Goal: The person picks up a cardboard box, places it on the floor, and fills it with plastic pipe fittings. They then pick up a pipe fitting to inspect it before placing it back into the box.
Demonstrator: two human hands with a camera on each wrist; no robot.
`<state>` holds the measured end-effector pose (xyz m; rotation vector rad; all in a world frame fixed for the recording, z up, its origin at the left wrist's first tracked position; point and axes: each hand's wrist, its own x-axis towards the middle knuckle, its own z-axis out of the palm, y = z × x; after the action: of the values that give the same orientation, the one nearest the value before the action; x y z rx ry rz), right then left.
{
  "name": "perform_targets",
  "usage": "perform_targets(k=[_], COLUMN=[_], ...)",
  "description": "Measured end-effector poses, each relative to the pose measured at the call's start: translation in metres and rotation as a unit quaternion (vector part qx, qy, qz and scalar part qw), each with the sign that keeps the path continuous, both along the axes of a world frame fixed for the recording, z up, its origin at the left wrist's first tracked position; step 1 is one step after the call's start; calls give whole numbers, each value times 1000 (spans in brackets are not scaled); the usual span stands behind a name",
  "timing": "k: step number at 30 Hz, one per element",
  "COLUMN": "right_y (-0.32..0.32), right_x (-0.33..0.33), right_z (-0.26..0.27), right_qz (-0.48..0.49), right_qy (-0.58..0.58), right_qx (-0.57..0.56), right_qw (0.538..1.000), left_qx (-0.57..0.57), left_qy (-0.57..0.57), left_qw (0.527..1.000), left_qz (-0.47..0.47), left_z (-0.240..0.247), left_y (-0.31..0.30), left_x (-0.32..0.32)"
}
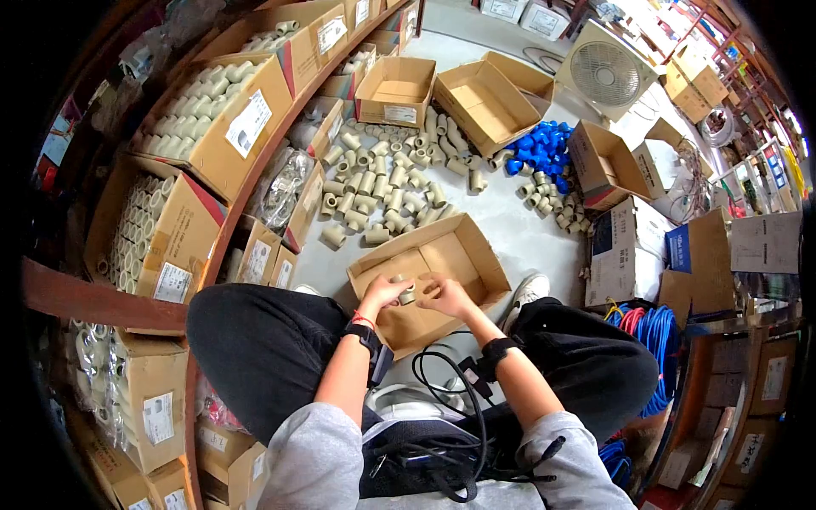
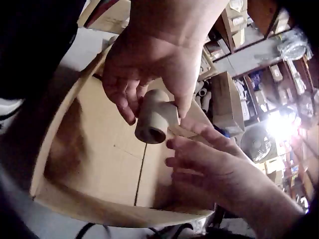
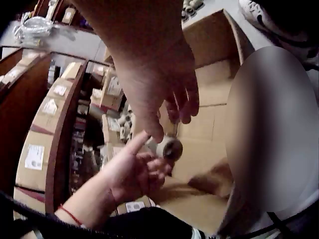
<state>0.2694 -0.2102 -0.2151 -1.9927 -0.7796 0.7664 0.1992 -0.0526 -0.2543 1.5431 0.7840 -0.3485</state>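
My left hand (image 1: 384, 292) holds a beige plastic pipe tee (image 2: 152, 119) between thumb and fingers, above an open cardboard box (image 1: 489, 270). In the left wrist view one open end of the tee faces the camera and its side branch points toward the thumb. My right hand (image 1: 450, 299) hovers beside it with loosely bent fingers and nothing in its grasp. Its fingertips (image 2: 172, 144) come right up by the tee in the left wrist view. Seen from the right wrist, the right hand (image 3: 159, 87) is over the tee and the left hand (image 3: 134, 174) below it.
Loose beige fittings (image 1: 374, 191) lie on the floor beyond the box, with blue fittings (image 1: 541, 150) to their right. Two open boxes (image 1: 396, 85) (image 1: 489, 98) stand behind them. Shelves of fitting cartons (image 1: 217, 119) line the left. A fan unit (image 1: 605, 72) stands at the back.
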Motion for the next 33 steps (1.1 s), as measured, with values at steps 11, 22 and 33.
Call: perform_targets(k=[11, 22, 33], right_y=[48, 24, 11], right_x=[-11, -54, -57], right_z=[-23, -73, -98], right_qz=[-108, 99, 156], right_qy=[91, 32, 44], right_qx=[163, -110, -155], right_qw=[976, 988, 975], left_qx=[9, 352, 276], left_qy=[140, -17, 8], left_qw=[984, 900, 951], left_qz=[-109, 257, 138], left_z=[31, 11, 6], left_y=[39, 71, 44], left_x=[19, 2, -9])
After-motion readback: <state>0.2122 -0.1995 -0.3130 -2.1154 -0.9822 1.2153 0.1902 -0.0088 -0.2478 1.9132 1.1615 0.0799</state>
